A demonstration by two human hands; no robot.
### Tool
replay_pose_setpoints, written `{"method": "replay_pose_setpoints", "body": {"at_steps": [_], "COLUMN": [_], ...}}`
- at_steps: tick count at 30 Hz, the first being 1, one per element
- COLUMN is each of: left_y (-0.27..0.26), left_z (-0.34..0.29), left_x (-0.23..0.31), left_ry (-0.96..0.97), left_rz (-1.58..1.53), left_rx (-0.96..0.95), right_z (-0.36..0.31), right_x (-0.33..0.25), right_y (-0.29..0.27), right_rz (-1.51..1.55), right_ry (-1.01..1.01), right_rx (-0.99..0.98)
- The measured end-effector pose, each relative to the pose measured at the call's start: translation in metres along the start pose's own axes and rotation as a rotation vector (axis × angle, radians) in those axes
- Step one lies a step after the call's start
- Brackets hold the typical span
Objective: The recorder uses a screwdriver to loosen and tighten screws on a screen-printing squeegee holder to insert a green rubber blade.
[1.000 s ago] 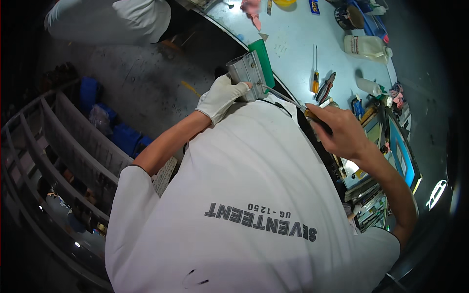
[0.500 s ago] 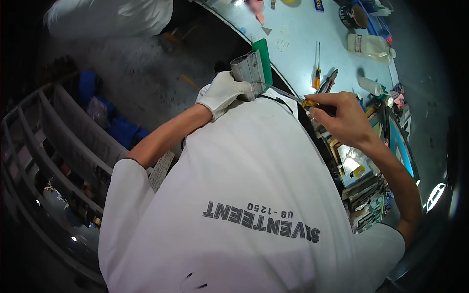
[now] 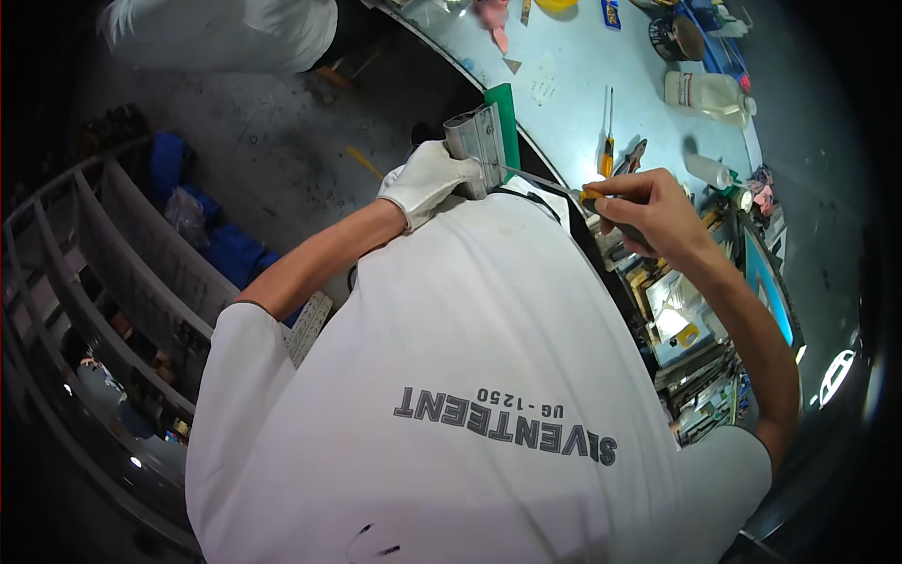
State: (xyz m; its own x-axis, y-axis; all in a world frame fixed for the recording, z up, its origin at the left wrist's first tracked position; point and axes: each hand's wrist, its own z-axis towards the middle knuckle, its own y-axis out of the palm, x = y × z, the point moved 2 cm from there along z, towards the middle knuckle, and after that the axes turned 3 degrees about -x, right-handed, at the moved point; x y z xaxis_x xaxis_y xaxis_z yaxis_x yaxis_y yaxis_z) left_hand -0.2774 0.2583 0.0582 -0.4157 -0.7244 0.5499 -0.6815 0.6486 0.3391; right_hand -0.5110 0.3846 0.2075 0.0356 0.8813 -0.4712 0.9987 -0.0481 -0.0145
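My left hand [image 3: 427,179], in a white glove, grips a grey metal bar [image 3: 474,146] with a green rubber blade [image 3: 505,117] along its far side. It holds the bar at the near edge of a pale blue workbench [image 3: 564,75]. My right hand [image 3: 648,211] is bare and closed on a screwdriver with a yellow and black handle. The screwdriver's thin shaft [image 3: 536,179] points left, and its tip meets the side of the metal bar. My white T-shirt fills the lower middle of the view and hides whatever lies under the bar.
On the bench lie a second screwdriver [image 3: 608,141], a white plastic jug [image 3: 707,96] and a small bottle [image 3: 707,169]. Cluttered shelves [image 3: 691,329] run along the right. Another person in white [image 3: 225,28] stands at the top left. A grey metal rack [image 3: 113,273] and blue items [image 3: 221,254] are on the left.
My right hand has lifted slightly toward the bench, and the screwdriver shaft now shows, reaching the metal bar. My left hand keeps its hold on the bar.
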Motion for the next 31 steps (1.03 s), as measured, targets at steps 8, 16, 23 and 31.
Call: {"method": "replay_pose_setpoints", "body": {"at_steps": [8,16,23,31], "left_y": [-0.004,-0.018,-0.034,0.001], "left_z": [0.003,0.003,0.120,0.265], "left_x": [0.006,0.014,0.008,-0.064], "left_ry": [0.024,0.075,-0.016,-0.184], "left_rz": [0.028,-0.206,-0.338,-0.228], "left_rx": [-0.038,-0.090,-0.151,-0.277], "right_z": [-0.001,-0.011,0.057,0.221], "right_x": [0.007,0.043,0.160,0.258], "right_y": [0.002,0.012,-0.055,-0.133], "right_rz": [0.213,0.031,-0.339,-0.251], "right_ry": [0.130,-0.121,-0.345,-0.120], "right_rx": [0.045,0.019,0.650,0.820]}}
